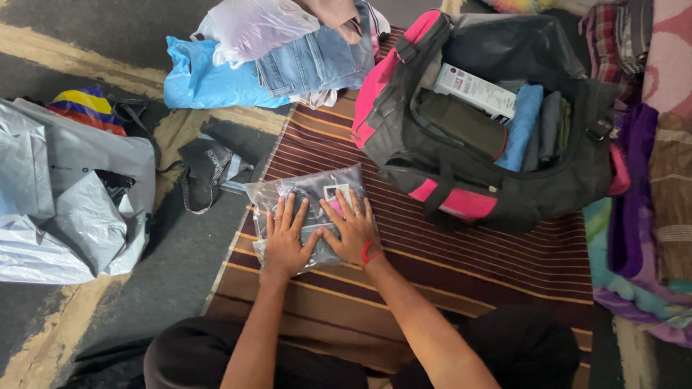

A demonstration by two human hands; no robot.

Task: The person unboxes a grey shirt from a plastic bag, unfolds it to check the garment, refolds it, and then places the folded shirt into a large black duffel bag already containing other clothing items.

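Pressing down on a clear plastic packet (311, 194) with dark folded clothing inside, both hands lie flat and side by side, fingers spread, gripping nothing. The left hand (286, 241) covers the packet's near left part, the right hand (351, 229) its near right part; the thumbs almost touch. The packet lies on a striped mat (468, 266) on the floor. The step seems to be flattening the packet. Just beyond the right hand stands an open black and pink duffel bag (476, 187), already partly filled. Lifting the packet next would need a grip at its edges.
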